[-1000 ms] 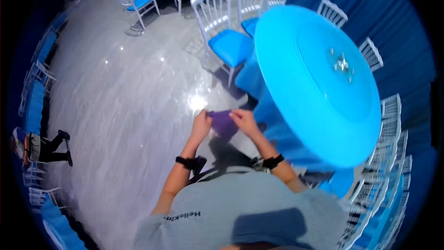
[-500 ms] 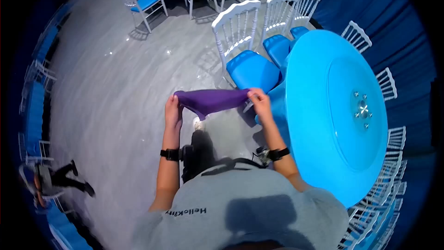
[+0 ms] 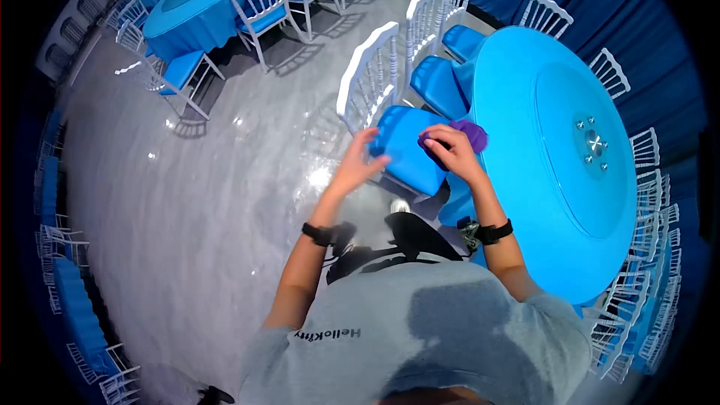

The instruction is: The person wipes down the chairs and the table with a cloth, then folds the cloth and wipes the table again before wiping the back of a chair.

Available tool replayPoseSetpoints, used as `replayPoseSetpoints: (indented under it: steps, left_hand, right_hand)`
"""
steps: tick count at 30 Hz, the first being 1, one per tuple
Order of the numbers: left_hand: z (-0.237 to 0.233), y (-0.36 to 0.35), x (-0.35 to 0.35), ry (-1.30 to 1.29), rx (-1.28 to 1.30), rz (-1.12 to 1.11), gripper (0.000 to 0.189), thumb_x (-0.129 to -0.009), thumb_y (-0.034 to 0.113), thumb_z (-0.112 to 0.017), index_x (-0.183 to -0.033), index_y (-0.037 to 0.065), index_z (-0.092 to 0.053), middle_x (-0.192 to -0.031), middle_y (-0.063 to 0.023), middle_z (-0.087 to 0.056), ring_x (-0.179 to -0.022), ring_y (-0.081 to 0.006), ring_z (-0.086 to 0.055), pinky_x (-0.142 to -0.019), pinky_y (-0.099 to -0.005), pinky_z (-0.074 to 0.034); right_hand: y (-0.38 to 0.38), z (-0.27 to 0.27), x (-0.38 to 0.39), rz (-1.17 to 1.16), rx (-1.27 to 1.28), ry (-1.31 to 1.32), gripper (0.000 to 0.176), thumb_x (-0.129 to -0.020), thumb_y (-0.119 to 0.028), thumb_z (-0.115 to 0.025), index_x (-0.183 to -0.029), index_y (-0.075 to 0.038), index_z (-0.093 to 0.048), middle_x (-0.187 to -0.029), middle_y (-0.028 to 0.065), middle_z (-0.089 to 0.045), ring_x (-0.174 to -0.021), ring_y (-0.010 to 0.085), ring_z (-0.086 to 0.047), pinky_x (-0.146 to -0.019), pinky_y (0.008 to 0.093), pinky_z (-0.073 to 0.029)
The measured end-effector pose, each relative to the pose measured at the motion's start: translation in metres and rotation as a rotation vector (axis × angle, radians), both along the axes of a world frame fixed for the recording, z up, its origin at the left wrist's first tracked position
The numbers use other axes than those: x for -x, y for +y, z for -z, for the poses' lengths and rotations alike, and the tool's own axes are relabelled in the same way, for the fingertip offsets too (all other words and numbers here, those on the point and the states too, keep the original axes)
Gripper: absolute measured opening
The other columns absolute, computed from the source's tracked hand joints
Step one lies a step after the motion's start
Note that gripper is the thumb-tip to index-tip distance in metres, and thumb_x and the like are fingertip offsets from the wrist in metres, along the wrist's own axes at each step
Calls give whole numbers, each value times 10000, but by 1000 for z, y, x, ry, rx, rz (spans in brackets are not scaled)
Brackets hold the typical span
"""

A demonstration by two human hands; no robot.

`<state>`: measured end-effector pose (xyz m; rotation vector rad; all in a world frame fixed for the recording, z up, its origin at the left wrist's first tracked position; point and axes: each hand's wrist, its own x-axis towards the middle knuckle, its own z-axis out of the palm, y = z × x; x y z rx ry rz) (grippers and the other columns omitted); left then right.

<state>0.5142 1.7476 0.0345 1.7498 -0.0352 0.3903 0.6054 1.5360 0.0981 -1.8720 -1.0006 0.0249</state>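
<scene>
My right hand [image 3: 451, 151] is closed around a bunched purple cloth [image 3: 471, 133], held over the near edge of the round blue table [image 3: 525, 105]. My left hand [image 3: 360, 161] holds nothing, its fingers spread just above the blue seat cushion [image 3: 405, 146] of the nearest white chair [image 3: 367, 79]. Both wrists wear black bands. The table has a glass turntable with a metal hub [image 3: 592, 142] at its middle.
More white chairs with blue seats [image 3: 431, 67] ring the table and its far side [image 3: 619, 75]. A second blue table [image 3: 202, 0] with chairs stands at the upper left. Rows of chairs line the left edge [image 3: 60, 255] of the shiny grey floor [image 3: 187, 210].
The cloth was stretched between both hands; my left hand has let go and my right hand has bunched it and carried it toward the table. The view has turned toward the table.
</scene>
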Motion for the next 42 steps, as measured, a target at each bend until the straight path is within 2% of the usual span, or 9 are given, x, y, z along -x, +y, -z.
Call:
replayPoseSetpoints:
  steps: [5,7,15,21,27,29,34,40,42]
  left_hand:
    - [24,-16,-65,-167,-336,53,433,-774,177,-640,-1151,28,-486,-1059,-132,-563,-981,-231,-548,-863,-310,-421]
    - [33,6,-84,358,-173,383,383,-789,153,-616,-1128,14,-505,-1004,-148,-579,-941,-228,-564,-831,-306,-434]
    - [15,31,-116,399,231,184,288,-863,127,-550,-1123,7,-519,-975,-25,-572,-886,-98,-518,-774,-255,-428]
    - [32,60,-114,551,200,-140,246,-902,204,-503,-1003,-8,-576,-785,35,-557,-731,-55,-486,-626,-220,-401]
    - [4,94,-110,432,-323,-387,186,-818,213,-585,-866,39,-627,-695,-98,-560,-634,-227,-554,-581,-323,-428]
    - [-5,107,-115,438,-524,-493,153,-783,190,-598,-882,79,-637,-721,-113,-531,-695,-305,-551,-609,-363,-434]
    - [16,149,-128,306,-568,-365,165,-783,139,-583,-929,72,-620,-763,-103,-518,-731,-289,-542,-633,-355,-433]
    - [33,208,-137,130,-430,100,361,-756,-49,-491,-1095,55,-558,-789,-117,-440,-747,-256,-480,-677,-311,-410]
    - [26,223,-136,132,-429,222,401,-733,-75,-492,-1101,65,-566,-801,-109,-431,-742,-253,-474,-690,-308,-411]
  right_hand:
    - [46,-3,-69,-10,-224,319,149,-871,-120,-533,-915,9,-593,-823,30,-591,-764,97,-531,-683,237,-429]
    - [58,6,-106,-13,-257,373,163,-887,-135,-523,-969,-6,-582,-845,1,-583,-781,64,-518,-694,213,-421]
    - [113,26,-184,-364,-367,825,227,-883,-72,-506,-1098,-3,-479,-1032,70,-583,-936,110,-540,-813,221,-421]
    - [145,79,-241,-205,-159,427,301,-844,-111,-556,-1107,24,-499,-981,133,-603,-860,199,-593,-749,275,-456]
    - [155,133,-228,-154,-125,454,289,-835,-80,-558,-1102,21,-516,-957,142,-622,-861,174,-604,-732,274,-469]
    - [163,153,-215,-113,-312,891,288,-844,-24,-527,-1126,21,-494,-968,100,-615,-869,131,-589,-723,243,-468]
    - [179,187,-197,170,-283,967,307,-836,-14,-536,-1136,29,-494,-962,101,-616,-861,135,-590,-725,247,-469]
    - [188,157,-169,220,344,408,390,-856,-312,-543,-1048,26,-577,-938,131,-639,-830,196,-605,-717,310,-468]
    - [191,140,-163,279,358,907,434,-870,-399,-516,-990,5,-618,-942,82,-623,-871,174,-566,-771,272,-434]
